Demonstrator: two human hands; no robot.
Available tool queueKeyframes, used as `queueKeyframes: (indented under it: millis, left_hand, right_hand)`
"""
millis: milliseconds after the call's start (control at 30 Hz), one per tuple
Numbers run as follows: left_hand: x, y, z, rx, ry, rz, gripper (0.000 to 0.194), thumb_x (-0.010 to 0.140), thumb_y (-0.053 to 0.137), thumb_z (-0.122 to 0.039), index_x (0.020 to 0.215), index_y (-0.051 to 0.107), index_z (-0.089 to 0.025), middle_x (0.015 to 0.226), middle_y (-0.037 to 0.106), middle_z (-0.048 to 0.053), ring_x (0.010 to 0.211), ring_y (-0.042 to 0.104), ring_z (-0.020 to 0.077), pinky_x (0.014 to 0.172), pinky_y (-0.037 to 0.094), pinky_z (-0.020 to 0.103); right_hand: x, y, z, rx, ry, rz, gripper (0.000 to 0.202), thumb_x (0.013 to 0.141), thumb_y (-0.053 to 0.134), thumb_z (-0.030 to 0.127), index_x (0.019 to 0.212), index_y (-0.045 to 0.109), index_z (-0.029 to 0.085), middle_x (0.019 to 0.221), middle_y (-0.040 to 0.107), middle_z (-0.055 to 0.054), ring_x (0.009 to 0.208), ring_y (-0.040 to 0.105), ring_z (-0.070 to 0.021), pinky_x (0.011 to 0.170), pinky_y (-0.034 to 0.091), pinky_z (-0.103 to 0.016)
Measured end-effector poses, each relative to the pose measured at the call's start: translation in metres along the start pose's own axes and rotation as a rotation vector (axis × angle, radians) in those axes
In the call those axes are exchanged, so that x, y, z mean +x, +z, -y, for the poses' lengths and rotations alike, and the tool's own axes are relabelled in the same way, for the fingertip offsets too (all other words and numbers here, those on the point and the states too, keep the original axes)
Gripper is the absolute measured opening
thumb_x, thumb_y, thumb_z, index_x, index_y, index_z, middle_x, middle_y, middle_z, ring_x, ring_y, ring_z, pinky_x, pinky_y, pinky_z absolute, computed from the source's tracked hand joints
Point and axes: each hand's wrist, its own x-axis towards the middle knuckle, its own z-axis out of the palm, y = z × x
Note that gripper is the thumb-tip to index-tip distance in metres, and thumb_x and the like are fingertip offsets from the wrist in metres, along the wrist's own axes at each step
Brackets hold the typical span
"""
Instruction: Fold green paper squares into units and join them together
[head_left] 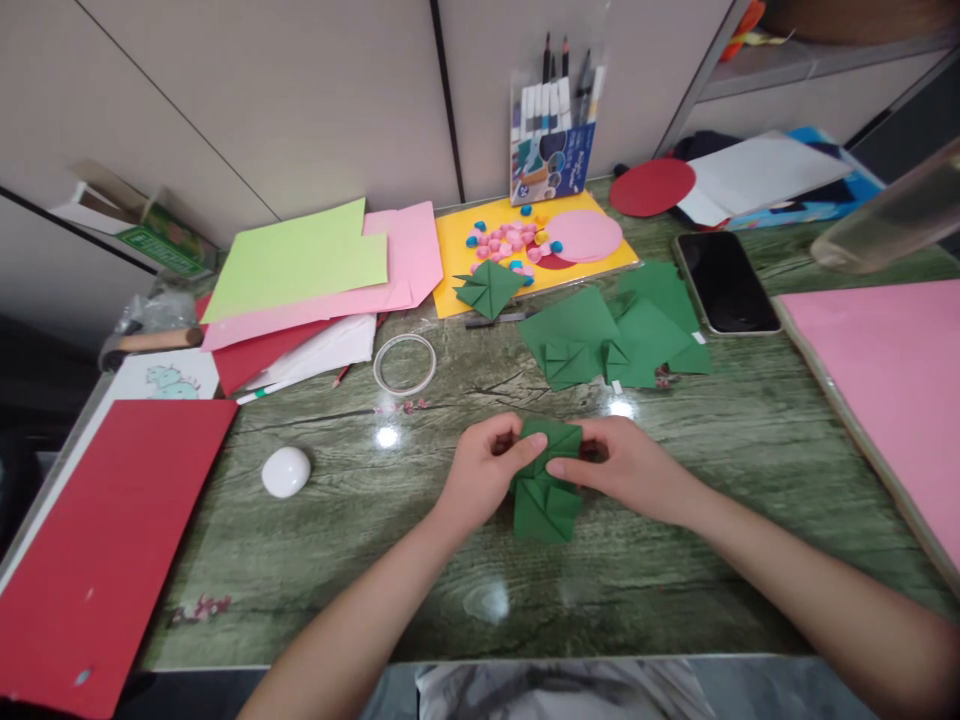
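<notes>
Near the middle of the table's front half, both hands hold a folded green paper [546, 510] with creased flaps. My left hand [484, 465] pinches its upper left side, thumb lying on top. From the right, my right hand [622, 465] grips the upper right edge, its thumb pressed on the paper's face. The fingers underneath are partly hidden. Beyond the hands lie several green paper sheets and folded pieces [645, 325]. Another folded green paper piece [490, 289] rests on the edge of a yellow sheet [451, 240].
Left are a white egg-shaped object [286, 472], a tape roll [405, 364], and a red sheet [112, 540]. A phone [726, 283] and a pink sheet [892, 380] lie right. A pack of markers [555, 150] stands at the back, behind small pink and blue balls [506, 238].
</notes>
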Motion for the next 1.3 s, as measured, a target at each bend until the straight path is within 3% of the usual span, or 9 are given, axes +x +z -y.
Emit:
queueKeyframes:
  millis: [200, 300, 500, 700, 800, 967, 1133, 1300]
  left_hand:
    - [0.0000, -0.0003, -0.0059, 0.012, -0.006, -0.019, 0.036, 0.081, 0.049, -0.041, 0.056, 0.040, -0.016, 0.057, 0.030, -0.004, 0.057, 0.029, 0.0091, 0.052, 0.023, 0.023]
    - [0.0000, -0.0014, -0.0068, -0.011, -0.021, 0.026, 0.029, 0.075, 0.058, -0.037, 0.060, 0.044, -0.016, 0.059, 0.035, -0.004, 0.057, 0.033, 0.0092, 0.052, 0.025, 0.023]
    - [-0.0008, -0.0016, -0.0035, 0.009, -0.025, -0.020, 0.035, 0.070, 0.064, -0.033, 0.054, 0.037, -0.017, 0.054, 0.027, -0.006, 0.053, 0.028, 0.0080, 0.050, 0.020, 0.024]
    - [-0.0011, -0.0008, -0.0045, 0.013, -0.036, -0.013, 0.040, 0.078, 0.054, -0.040, 0.052, 0.034, -0.016, 0.055, 0.025, -0.005, 0.053, 0.026, 0.0086, 0.051, 0.021, 0.024]
    - [0.0000, -0.0016, -0.0045, 0.017, -0.016, -0.009, 0.038, 0.080, 0.051, -0.044, 0.056, 0.041, -0.016, 0.057, 0.033, -0.004, 0.056, 0.032, 0.0093, 0.052, 0.026, 0.023]
    - [0.0009, -0.0018, -0.0050, -0.003, -0.012, 0.050, 0.023, 0.069, 0.065, -0.035, 0.068, 0.054, -0.015, 0.066, 0.051, -0.001, 0.065, 0.047, 0.0126, 0.061, 0.037, 0.024]
    - [0.0001, -0.0004, -0.0071, -0.051, -0.046, -0.022, 0.024, 0.068, 0.066, -0.034, 0.061, 0.052, -0.015, 0.061, 0.053, -0.001, 0.061, 0.049, 0.0122, 0.058, 0.038, 0.024]
    - [-0.0009, -0.0005, -0.0044, -0.054, -0.013, -0.023, 0.023, 0.070, 0.065, -0.035, 0.063, 0.055, -0.015, 0.063, 0.054, -0.001, 0.063, 0.050, 0.0126, 0.061, 0.039, 0.024]
  right_hand:
    - [0.0001, -0.0010, 0.0015, 0.146, 0.015, 0.045, 0.015, 0.076, 0.059, 0.030, 0.071, 0.058, 0.016, 0.064, 0.053, 0.001, 0.060, 0.047, -0.0121, 0.055, 0.038, -0.024]
    - [-0.0002, -0.0009, 0.0017, 0.149, 0.018, 0.034, 0.015, 0.074, 0.060, 0.029, 0.071, 0.058, 0.015, 0.063, 0.052, 0.001, 0.059, 0.046, -0.0119, 0.054, 0.036, -0.024]
    - [0.0006, -0.0002, 0.0018, 0.145, 0.022, 0.046, 0.015, 0.074, 0.060, 0.029, 0.072, 0.058, 0.015, 0.062, 0.049, 0.001, 0.059, 0.044, -0.0117, 0.054, 0.035, -0.024]
    - [0.0003, 0.0000, 0.0006, 0.148, 0.020, 0.041, 0.016, 0.074, 0.061, 0.030, 0.069, 0.058, 0.016, 0.061, 0.051, 0.002, 0.058, 0.046, -0.0115, 0.053, 0.037, -0.024]
    - [0.0004, -0.0008, -0.0004, 0.183, 0.017, 0.036, 0.015, 0.075, 0.060, 0.031, 0.073, 0.060, 0.016, 0.066, 0.056, 0.001, 0.060, 0.049, -0.0120, 0.055, 0.040, -0.024]
    - [0.0016, -0.0004, -0.0040, 0.229, 0.011, -0.018, 0.019, 0.075, 0.061, 0.033, 0.085, 0.063, 0.017, 0.077, 0.064, -0.002, 0.068, 0.056, -0.0155, 0.058, 0.044, -0.026]
    - [0.0030, 0.0005, -0.0053, 0.191, 0.002, -0.045, 0.022, 0.073, 0.062, 0.036, 0.085, 0.064, 0.018, 0.076, 0.065, -0.003, 0.073, 0.059, -0.0187, 0.062, 0.047, -0.029]
    - [0.0015, -0.0005, -0.0054, 0.138, 0.013, -0.031, 0.022, 0.073, 0.062, 0.039, 0.073, 0.061, 0.016, 0.063, 0.060, -0.001, 0.061, 0.056, -0.0157, 0.055, 0.044, -0.027]
